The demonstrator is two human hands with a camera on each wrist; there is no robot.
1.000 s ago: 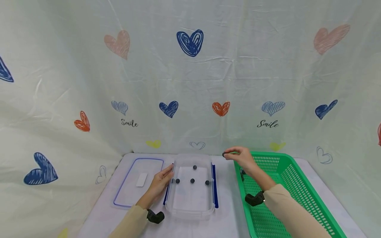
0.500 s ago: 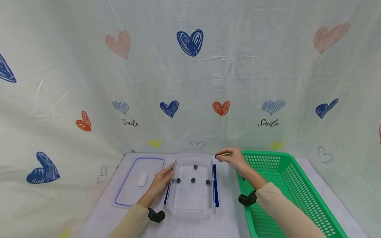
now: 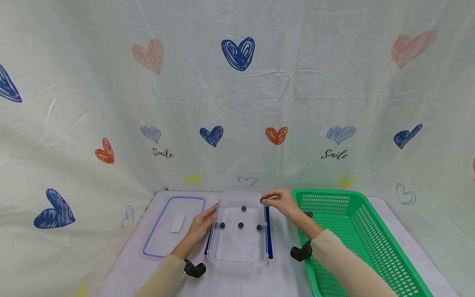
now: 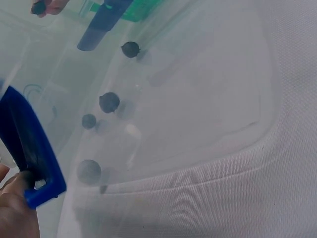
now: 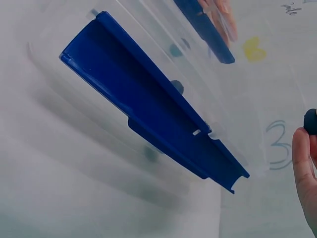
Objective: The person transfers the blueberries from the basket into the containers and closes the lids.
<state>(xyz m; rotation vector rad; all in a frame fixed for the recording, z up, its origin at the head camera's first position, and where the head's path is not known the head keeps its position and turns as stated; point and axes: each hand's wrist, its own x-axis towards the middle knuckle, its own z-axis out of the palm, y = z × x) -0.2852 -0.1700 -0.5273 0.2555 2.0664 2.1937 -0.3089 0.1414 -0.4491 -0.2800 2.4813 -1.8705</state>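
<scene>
A clear plastic container (image 3: pixel 237 262) with blue side latches (image 3: pixel 269 243) stands lidless, holding several small dark balls (image 3: pixel 241 225) with little nubs. My right hand (image 3: pixel 283 203) pinches another dark ball (image 3: pixel 262 200) between thumb and fingertips at the container's far right corner; that ball (image 5: pixel 310 121) also shows in the right wrist view. Along the container's left side lies my left hand (image 3: pixel 200 227), fingers straight and touching the wall by the blue latch (image 4: pixel 37 148). In the left wrist view, the balls (image 4: pixel 109 102) sit apart behind the clear wall.
On the left lies a clear lid (image 3: pixel 159 235) with a blue seal and a white rectangle (image 3: pixel 177 223) on it. To the right stands a green basket (image 3: pixel 389 243), a dark piece (image 3: pixel 309 214) inside near its left wall. A heart-patterned curtain (image 3: pixel 237 103) hangs behind the table.
My right hand has moved left from over the basket's edge to the container's far right corner, carrying the dark ball and lowering slightly. My left hand stays put.
</scene>
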